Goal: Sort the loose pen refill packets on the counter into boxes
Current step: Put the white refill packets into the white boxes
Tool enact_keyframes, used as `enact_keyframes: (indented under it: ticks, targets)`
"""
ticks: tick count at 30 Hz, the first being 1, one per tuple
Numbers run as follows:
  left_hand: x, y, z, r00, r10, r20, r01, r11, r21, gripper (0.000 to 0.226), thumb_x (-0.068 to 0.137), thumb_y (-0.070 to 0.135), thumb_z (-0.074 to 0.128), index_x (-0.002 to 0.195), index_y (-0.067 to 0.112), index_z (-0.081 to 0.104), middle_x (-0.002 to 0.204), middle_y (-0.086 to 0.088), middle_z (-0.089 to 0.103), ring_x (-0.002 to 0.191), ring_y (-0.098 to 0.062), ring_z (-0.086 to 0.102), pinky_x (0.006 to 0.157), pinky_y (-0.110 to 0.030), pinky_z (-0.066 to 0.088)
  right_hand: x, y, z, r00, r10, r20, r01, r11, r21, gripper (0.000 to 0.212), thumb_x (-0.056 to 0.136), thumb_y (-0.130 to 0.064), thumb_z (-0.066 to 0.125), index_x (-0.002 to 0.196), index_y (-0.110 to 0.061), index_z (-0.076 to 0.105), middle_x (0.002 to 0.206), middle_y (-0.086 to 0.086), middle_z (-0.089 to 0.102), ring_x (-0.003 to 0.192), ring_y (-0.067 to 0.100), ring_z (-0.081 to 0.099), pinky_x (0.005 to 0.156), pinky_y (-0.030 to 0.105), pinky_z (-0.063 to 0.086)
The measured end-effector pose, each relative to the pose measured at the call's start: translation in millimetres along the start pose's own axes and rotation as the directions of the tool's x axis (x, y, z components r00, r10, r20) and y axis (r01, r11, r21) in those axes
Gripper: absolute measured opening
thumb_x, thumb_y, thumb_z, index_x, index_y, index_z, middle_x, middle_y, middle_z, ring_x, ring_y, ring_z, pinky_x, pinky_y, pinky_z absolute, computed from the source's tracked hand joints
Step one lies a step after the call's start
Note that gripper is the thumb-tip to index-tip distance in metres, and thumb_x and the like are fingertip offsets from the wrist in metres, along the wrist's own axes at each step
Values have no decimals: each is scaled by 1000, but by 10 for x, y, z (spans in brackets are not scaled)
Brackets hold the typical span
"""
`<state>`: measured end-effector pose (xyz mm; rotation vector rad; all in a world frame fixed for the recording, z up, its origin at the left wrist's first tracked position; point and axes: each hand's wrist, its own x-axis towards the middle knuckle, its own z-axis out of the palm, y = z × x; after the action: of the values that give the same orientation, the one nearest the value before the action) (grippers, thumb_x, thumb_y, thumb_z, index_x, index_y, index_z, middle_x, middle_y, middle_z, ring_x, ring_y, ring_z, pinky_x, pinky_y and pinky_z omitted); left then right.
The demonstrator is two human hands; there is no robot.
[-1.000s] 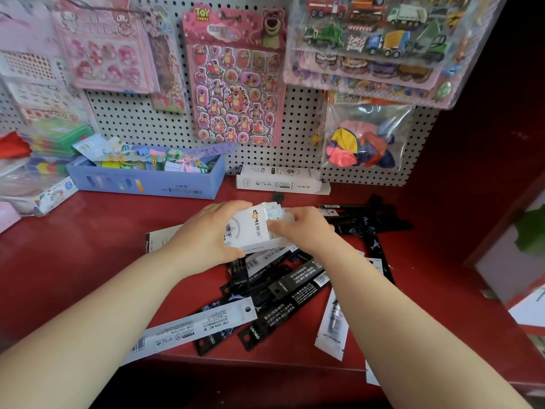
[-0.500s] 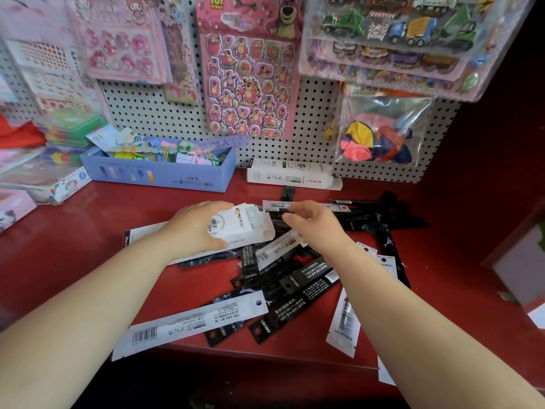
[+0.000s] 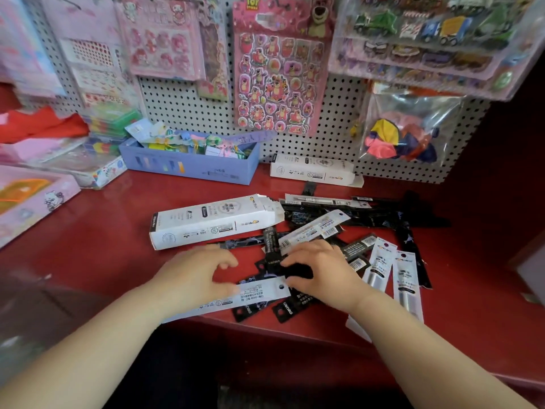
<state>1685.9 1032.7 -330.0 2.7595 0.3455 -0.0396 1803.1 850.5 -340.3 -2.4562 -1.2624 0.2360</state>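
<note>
My left hand [image 3: 191, 278] covers left end of white packet [image 3: 259, 293]; my right hand [image 3: 320, 273] hides middle of black packets [image 3: 270, 246]. Under either palm, pinch or mere touch: cannot tell. Print on white box [image 3: 212, 222] too small to read. Pink box [image 3: 29, 199] cut by left edge; goods [image 3: 88, 163] there blurred.

Bright, even; edges perhaps blurred.

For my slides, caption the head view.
Left hand, right hand among black and white refill packets on red counter, beside white cardboard box.
</note>
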Motion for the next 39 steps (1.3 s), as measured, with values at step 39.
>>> enact_keyframes:
  ticks: [39]
  targets:
    - [1035, 936, 277, 982, -176, -73, 161, 971, -175, 26, 79, 29, 66, 99, 15, 57, 108, -6, 63, 98, -24, 59, 80, -32, 45, -550, 458, -185, 682, 689, -245, -713, 701, -15, 68, 78, -60, 53, 124, -11, 39, 118, 2, 60, 118, 23, 50, 103, 36, 27]
